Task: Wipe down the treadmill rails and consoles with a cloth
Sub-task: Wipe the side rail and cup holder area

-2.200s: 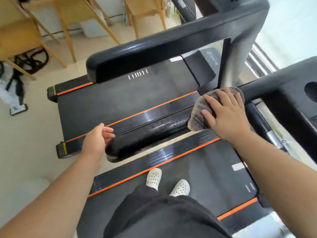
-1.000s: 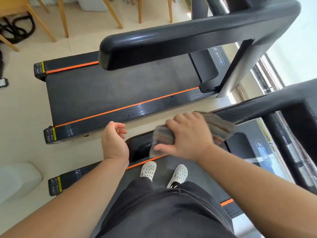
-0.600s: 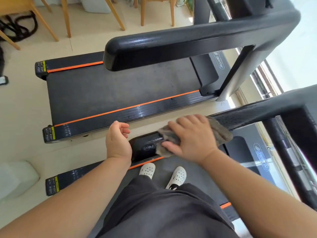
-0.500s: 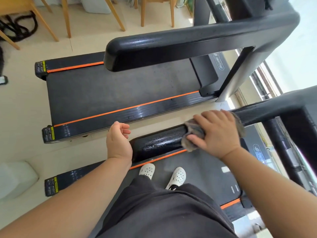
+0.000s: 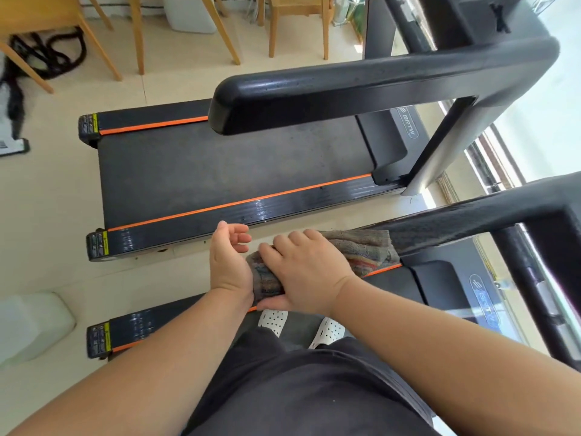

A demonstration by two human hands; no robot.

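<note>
Striped woven cloth [image 5: 361, 250] drapes the glossy rail [image 5: 471, 218], right hand [image 5: 305, 272] fingers [image 5: 295, 240] gripping it (left hand [image 5: 229, 262] relaxed).

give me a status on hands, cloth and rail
Right hand grips the cloth, wrapped over the near rail at its end. Left hand open beside it, holding nothing. Nothing seen blocking the rail ahead.

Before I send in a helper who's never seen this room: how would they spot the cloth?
Of the two black treadmills, take the nearer treadmill, where the person stands. The cloth is draped over the free end of its handrail, under the right hand. It is the only soft, grey-brown striped thing among hard black parts.
</note>
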